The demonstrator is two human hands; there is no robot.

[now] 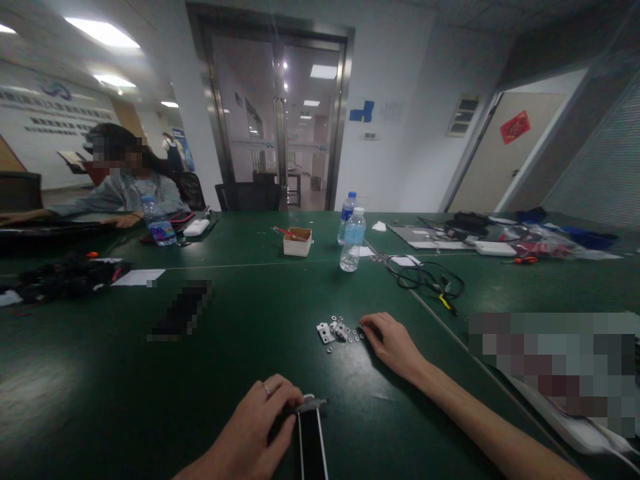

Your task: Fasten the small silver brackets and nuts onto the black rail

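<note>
The bottom edge cut off the white-sided dark bar (313, 447) and the right forearm (475, 413). The left hand (263, 423) partly hid the grey piece (312, 404). Whether the right hand (390, 340) pinched anything was too small to tell. Coarse blocks obscured a black object (183, 310).

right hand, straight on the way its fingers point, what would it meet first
The right hand would likely meet the small metal rings first, then the metal plates beyond; whether it already touches a ring is unclear.
</note>
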